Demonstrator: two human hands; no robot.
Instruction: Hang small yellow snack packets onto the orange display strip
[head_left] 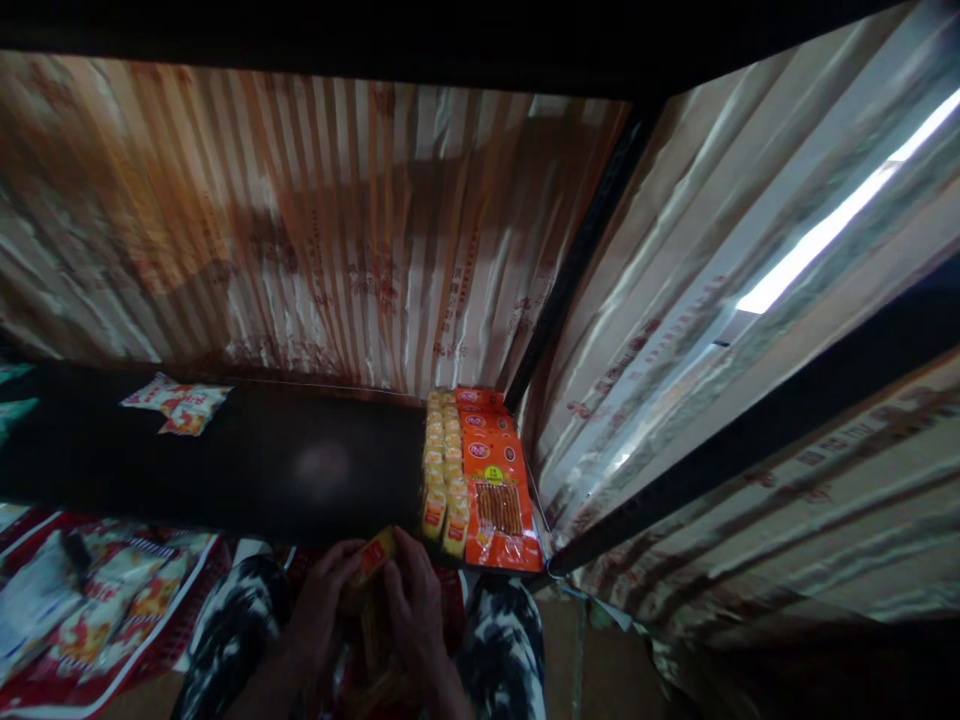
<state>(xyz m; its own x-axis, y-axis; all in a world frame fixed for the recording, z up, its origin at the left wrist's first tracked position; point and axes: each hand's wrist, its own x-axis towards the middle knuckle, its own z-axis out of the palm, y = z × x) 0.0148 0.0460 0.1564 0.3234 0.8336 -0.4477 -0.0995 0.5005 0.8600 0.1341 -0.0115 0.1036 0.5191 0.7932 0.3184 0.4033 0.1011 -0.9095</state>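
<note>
Low in the middle of the head view, my left hand (328,585) and my right hand (417,590) hold a small yellow package (376,553) with a red label between them. It is just in front of the dark shelf's edge. More yellow items show dimly below my hands. On the right end of the shelf (300,470) stand two rows of similar yellow packages (445,465). Touching them on the right is a row of orange packets (497,490), the front one with a see-through window showing brown sticks.
Two white and orange snack bags (191,405) lie at the shelf's left. A red basket (169,635) of snack bags stands on the floor at lower left. Dark metal posts (574,260) and striped sheeting (360,240) close off the back and right. Green packets (15,410) show at far left.
</note>
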